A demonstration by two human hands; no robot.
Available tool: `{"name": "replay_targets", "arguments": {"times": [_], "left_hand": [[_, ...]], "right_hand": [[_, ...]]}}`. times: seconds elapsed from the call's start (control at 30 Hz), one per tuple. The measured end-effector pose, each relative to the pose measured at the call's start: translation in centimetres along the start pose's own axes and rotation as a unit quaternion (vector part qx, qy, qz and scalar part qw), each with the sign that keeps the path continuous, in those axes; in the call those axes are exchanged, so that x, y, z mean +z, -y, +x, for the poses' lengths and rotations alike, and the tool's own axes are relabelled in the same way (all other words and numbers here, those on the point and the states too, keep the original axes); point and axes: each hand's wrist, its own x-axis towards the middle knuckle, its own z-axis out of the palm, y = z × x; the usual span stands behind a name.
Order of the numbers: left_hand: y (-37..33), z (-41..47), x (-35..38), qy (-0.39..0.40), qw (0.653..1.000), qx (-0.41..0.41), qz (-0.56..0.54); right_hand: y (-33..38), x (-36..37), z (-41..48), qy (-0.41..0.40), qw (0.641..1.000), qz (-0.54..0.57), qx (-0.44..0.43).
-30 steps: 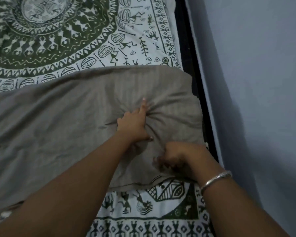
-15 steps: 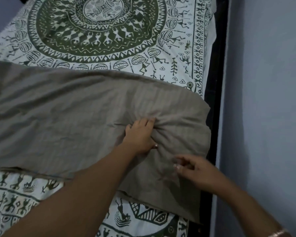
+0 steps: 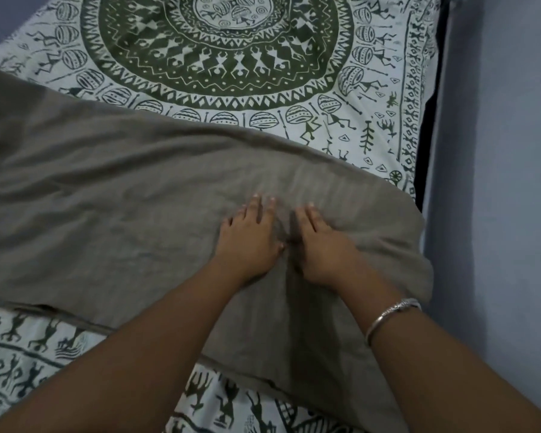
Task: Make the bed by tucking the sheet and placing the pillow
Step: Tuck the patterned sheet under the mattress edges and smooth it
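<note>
Wall (image 3: 497,151) stands right of the fingers, printed sheet (image 3: 231,73) beyond; left hand (image 3: 247,245) and right hand (image 3: 322,248) press straight fingers onto grey pillow (image 3: 138,198).

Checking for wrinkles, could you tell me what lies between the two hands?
Only a creased strip of the grey cloth, shown in the head view.

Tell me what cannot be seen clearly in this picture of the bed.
Head view only:
Whatever lies under the grey cloth: the cloth covers it.
The cloth's left end: cut off by the picture edge.
Whether the printed sheet is tucked beside the wall: the gap is too dark.
</note>
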Motion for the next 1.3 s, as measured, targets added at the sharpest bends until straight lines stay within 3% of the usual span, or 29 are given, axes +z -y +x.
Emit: {"name": "replay_targets", "arguments": {"times": [0.1,0.23,0.33,0.43,0.6,0.8,1.0,1.17,1.3], "left_hand": [[0.9,-0.3,0.8,0.012,0.998,0.036,0.045],[0.2,1.9,-0.3,-0.038,0.999,-0.027,-0.014],[-0.7,5.1,-2.1,0.001,0.996,-0.086,-0.033],[-2.1,8.2,-3.9,0.019,0.993,-0.111,0.021],[-4.0,13.8,-5.3,-0.069,0.996,-0.058,0.022],[-6.9,22.0,-6.4,-0.069,0.997,-0.021,-0.041],[-6.3,28.4,-6.8,0.052,0.993,-0.108,0.003],[-6.1,31.7,-7.3,0.065,0.985,-0.127,0.094],[-6.2,33.1,-6.8,0.067,0.973,-0.149,0.162]], "right_hand": [[0.3,-0.4,1.6,0.046,0.998,-0.038,0.025],[0.0,-2.1,5.0,0.019,0.998,-0.053,0.036],[-0.2,-3.5,7.8,0.032,0.997,-0.033,0.057],[-0.4,-5.2,10.4,0.053,0.993,-0.1,0.023],[-3.2,-9.5,12.0,-0.039,0.983,-0.161,-0.082],[-10.0,-12.3,16.4,-0.103,0.985,-0.132,-0.047],[-13.0,-14.7,22.2,-0.023,0.995,-0.095,-0.016],[-12.0,-16.4,26.9,0.048,0.987,-0.152,0.015],[-10.6,-15.7,29.2,0.037,0.979,-0.199,0.013]]}}
